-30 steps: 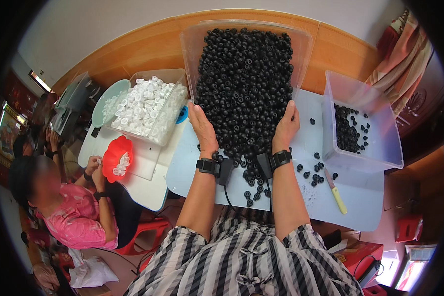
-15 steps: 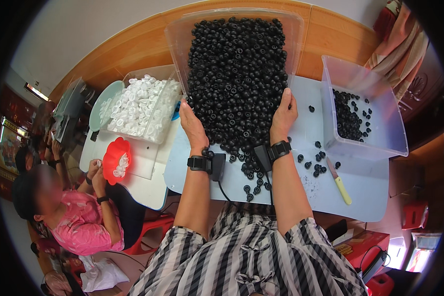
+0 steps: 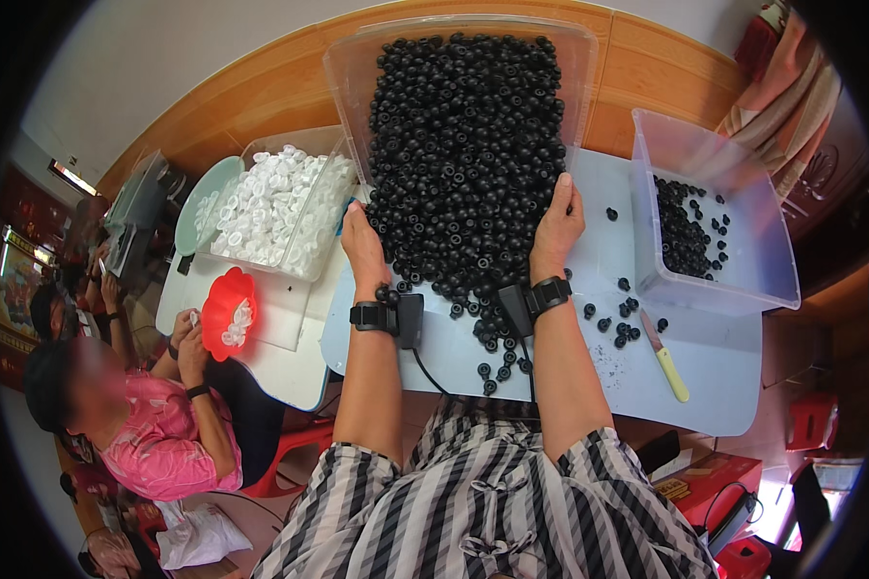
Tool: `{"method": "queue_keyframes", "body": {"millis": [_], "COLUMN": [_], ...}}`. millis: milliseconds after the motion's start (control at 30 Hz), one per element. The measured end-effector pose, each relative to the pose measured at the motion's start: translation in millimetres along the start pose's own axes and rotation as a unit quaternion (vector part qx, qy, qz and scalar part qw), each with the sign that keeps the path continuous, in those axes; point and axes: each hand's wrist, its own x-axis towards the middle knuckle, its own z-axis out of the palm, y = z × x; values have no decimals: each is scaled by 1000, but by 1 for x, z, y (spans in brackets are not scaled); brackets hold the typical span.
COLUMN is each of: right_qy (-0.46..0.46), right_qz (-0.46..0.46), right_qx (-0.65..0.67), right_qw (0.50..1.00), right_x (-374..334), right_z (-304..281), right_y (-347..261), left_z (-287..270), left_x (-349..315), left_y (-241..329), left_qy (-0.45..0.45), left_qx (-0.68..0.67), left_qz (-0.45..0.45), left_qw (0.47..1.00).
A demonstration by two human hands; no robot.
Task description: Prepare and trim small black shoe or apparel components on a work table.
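I flank black pieces (image 3: pixel 463 164) heaped toward the table's (image 3: pixel 608 256) front edge, left hand (image 3: pixel 362 241) unclenched, but cannot tell whether my right hand (image 3: pixel 556 228) grips.

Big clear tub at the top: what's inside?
A dense heap of small black pieces, reaching down between the left hand and right hand. The tub's side walls show beside it; the heap covers the floor, so anything underneath can't be seen.

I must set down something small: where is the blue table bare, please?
Bare: between knife, right bin and the table's right edge. Crowded: between left hand and right hand, heaped black parts; loose ones lie near the blade.
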Motion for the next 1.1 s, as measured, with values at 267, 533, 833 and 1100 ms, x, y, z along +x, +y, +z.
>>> {"method": "queue_keyframes", "body": {"millis": [267, 533, 833, 1100], "right_qy": [8, 9, 2, -11], "right_qz": [-2, -16, 5, 5], "right_qx": [2, 1, 15, -9], "right_qw": [1000, 1000, 1000, 1000], "right_x": [1, 1, -3, -5], "right_z": [-1, 0, 0, -3], "right_y": [1, 3, -2, -8], "left_z": [-7, -13, -25, -30], "left_x": [14, 8, 4, 3], "left_y": [4, 8, 10, 10], "left_qy": [-37, -77, -130, -136], "left_qx": [101, 110, 59, 108], "left_qz": [1, 1, 15, 46], "left_qw": [994, 991, 990, 984]}}
